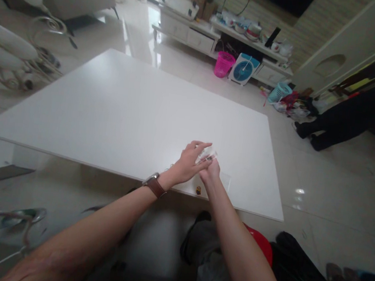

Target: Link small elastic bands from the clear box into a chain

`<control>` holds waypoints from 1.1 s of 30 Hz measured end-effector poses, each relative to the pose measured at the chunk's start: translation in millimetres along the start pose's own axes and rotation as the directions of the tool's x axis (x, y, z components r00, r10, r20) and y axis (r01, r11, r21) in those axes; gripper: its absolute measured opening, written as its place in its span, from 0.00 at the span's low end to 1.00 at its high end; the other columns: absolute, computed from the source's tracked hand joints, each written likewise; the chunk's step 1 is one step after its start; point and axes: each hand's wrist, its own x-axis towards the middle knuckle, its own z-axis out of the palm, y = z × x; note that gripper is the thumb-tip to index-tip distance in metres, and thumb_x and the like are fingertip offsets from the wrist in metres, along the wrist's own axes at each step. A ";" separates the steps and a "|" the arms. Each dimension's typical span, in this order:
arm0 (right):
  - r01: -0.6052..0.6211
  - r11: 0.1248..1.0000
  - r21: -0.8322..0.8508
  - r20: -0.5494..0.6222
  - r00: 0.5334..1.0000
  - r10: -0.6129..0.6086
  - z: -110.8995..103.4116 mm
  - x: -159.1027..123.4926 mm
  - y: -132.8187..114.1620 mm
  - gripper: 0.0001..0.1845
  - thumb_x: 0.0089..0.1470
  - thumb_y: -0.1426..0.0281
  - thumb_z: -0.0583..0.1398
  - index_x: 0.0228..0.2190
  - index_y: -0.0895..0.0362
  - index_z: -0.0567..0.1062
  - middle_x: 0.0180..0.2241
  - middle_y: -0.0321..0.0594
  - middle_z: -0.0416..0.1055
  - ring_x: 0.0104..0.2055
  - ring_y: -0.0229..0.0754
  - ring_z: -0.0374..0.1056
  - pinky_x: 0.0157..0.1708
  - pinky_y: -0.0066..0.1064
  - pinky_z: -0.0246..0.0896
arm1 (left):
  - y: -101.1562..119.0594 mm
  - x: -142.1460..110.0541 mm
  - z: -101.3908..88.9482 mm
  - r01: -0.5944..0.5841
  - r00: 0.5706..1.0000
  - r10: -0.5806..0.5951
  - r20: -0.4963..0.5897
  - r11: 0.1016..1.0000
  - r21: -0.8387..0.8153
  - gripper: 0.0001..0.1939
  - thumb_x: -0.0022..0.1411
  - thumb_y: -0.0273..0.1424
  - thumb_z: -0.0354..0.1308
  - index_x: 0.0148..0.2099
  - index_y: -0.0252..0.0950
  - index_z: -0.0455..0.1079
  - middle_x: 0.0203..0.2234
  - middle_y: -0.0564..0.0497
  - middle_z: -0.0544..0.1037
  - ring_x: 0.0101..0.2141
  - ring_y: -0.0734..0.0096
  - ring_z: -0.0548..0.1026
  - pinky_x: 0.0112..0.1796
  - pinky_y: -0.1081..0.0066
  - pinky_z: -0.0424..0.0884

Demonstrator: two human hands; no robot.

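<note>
A: What does the room hold around the white tabletop (137, 108)?

B: Pale, glossy floor tiles (331, 205) on all sides. Across the room a low stand (200, 40) runs along the wall, and at the right someone in dark trousers (347, 117) stands, cut off by the frame.

A: And the hands?

B: They meet over the near edge. The left hand (189, 162), index finger extended, and the right hand (211, 170) hold a clear piece (209, 152) between them, above the tabletop.

A: What is hard to make out?

B: The piece itself: fingers cover part of it and blur takes the rest. The right hand's fingers are mostly hidden. A small brown thing (199, 190) by the edge is too small to name.

A: Any containers?

B: A pink basket (224, 65) beside a blue fan (243, 70), its contents unclear. A blue basket (279, 92) stands farther right, near a jumbled heap (293, 102). Bowls (240, 27) crowd the stand.
</note>
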 end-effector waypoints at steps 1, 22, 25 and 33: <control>0.040 0.998 -0.041 -0.046 0.998 -0.041 -2.4 3.0 -1.8 0.17 0.62 0.58 0.57 0.26 0.52 0.61 0.19 0.28 0.59 0.23 0.37 0.62 0.25 0.26 0.63 | -2.5 2.2 -4.4 0.017 0.998 -0.020 -0.056 0.998 -0.062 0.27 0.68 0.40 0.57 0.66 0.42 0.62 0.56 0.43 0.68 0.56 0.58 0.66 0.60 0.56 0.62; 0.253 -0.552 -0.795 0.510 0.771 -0.380 -10.2 2.1 20.9 0.17 0.63 0.63 0.56 0.51 0.55 0.72 0.61 0.52 0.64 0.67 0.57 0.48 0.60 0.51 0.46 | -13.8 9.1 -73.4 0.164 0.873 -0.349 -0.341 0.868 -0.468 0.24 0.65 0.40 0.59 0.61 0.41 0.66 0.53 0.43 0.69 0.51 0.61 0.69 0.54 0.61 0.67; 0.265 -0.522 -0.811 0.496 0.783 -0.374 -12.9 19.1 14.5 0.20 0.64 0.66 0.54 0.55 0.53 0.72 0.66 0.48 0.60 0.70 0.55 0.45 0.64 0.52 0.42 | -14.4 8.3 -77.5 0.168 0.867 -0.363 -0.341 0.858 -0.486 0.24 0.65 0.42 0.59 0.61 0.42 0.66 0.53 0.43 0.69 0.50 0.62 0.69 0.51 0.63 0.69; 0.331 -0.366 -0.870 0.462 0.807 -0.368 -24.3 66.1 -3.8 0.20 0.66 0.68 0.51 0.53 0.53 0.77 0.58 0.42 0.72 0.64 0.47 0.60 0.62 0.40 0.53 | -16.1 11.0 -78.5 0.213 0.865 -0.405 -0.297 0.831 -0.513 0.22 0.66 0.43 0.58 0.60 0.44 0.66 0.55 0.44 0.71 0.49 0.63 0.70 0.48 0.64 0.70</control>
